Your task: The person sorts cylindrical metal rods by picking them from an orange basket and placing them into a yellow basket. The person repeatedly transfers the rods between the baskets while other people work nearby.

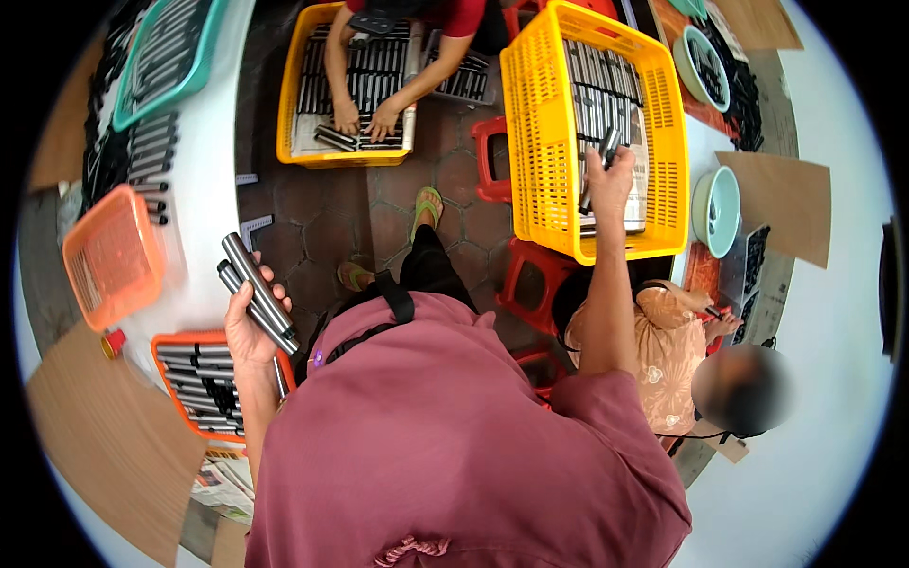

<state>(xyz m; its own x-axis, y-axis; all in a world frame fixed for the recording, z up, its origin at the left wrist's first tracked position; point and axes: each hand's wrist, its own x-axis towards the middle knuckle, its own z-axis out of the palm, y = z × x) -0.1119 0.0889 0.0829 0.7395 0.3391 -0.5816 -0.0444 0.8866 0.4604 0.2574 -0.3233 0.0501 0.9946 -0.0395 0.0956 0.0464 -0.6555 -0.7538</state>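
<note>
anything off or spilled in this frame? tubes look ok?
Nothing spilled or visibly damaged. The left hand holds a bundle of metal tubes; the right hand holds a couple more over the yellow crate. Only loose bit: a few tubes lying askew across the neat rows in another person's yellow tray.

No packages, labels or screens discernible.

A teal basket (pixel 204 57), two bowls (pixel 717 210) (possibly plastic), red stools (pixel 490 156).
</note>
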